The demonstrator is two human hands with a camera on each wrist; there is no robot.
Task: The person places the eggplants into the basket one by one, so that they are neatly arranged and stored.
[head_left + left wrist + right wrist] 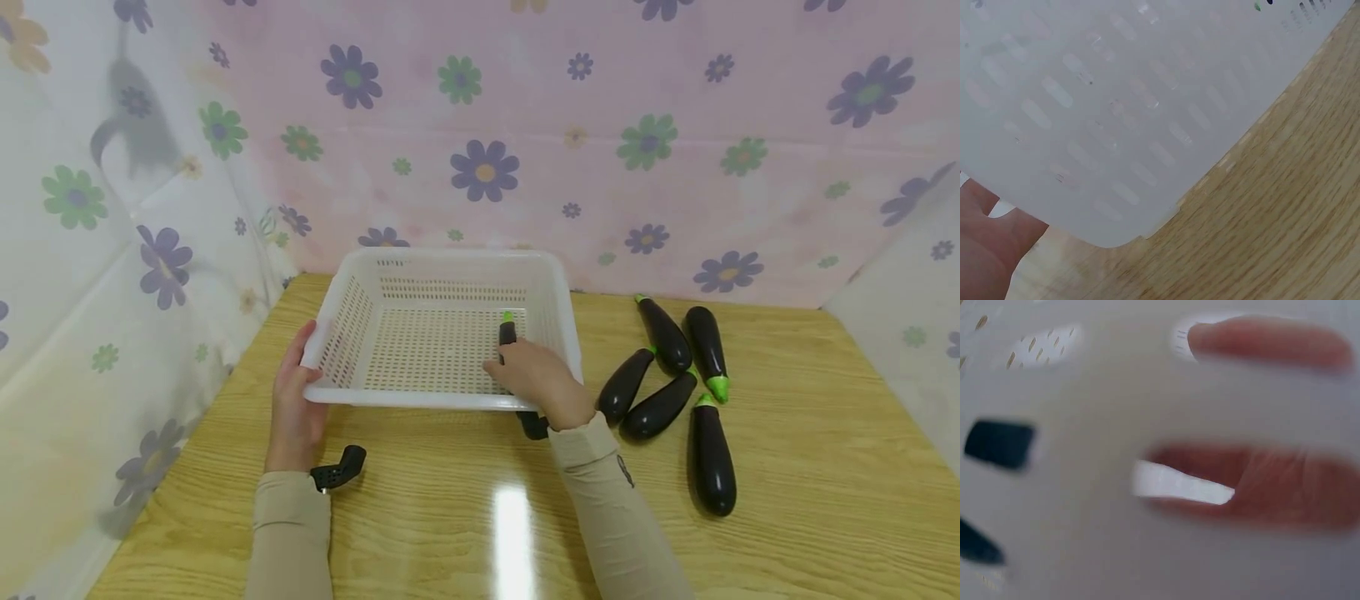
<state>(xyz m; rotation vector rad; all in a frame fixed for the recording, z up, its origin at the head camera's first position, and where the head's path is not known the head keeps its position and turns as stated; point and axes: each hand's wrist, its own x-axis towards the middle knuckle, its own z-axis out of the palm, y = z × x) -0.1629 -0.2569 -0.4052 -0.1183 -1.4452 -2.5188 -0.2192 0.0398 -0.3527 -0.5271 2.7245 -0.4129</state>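
Note:
A white plastic basket [360, 397] with slotted walls stands on the table, its near side facing me. At its left front corner my left hand [295, 408] grips the rim, thumb over the edge and fingers outside; the left wrist view shows this hand [991, 240] beside the translucent wall. Inside, by the right wall, lies an eggplant [507, 332] with its green stem pointing away. My right hand [536, 375] reaches over the front rim and holds the eggplant's near part, which it hides. Through the wall's slots, the right wrist view shows blurred parts of that hand [1291, 487].
Right of the basket, several eggplants [714, 462] lie on the wood-grain table [420, 508], the nearest ones close to my right sleeve. A flowered cloth [525, 125] hangs behind the table's far edge and along both sides.

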